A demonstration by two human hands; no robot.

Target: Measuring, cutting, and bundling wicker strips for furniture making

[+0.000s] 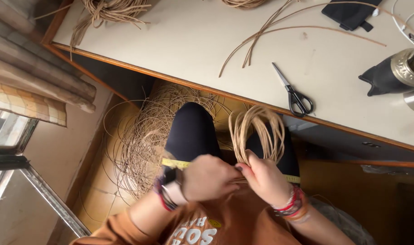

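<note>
Your right hand (263, 174) is closed around the base of a small coil of cane strands (257, 131), which loops up just beyond your knuckles, over your lap. Your left hand (209, 177) is curled shut against the same base, touching the right (what it pinches is hidden). A yellow tape measure (176, 163) lies across your knees, under both hands. One coil appears wound. A large loose heap of cane (143, 136) remains on the floor left of your left hand. Scissors (294, 93) lie on the table (193, 41) beyond your right hand.
</note>
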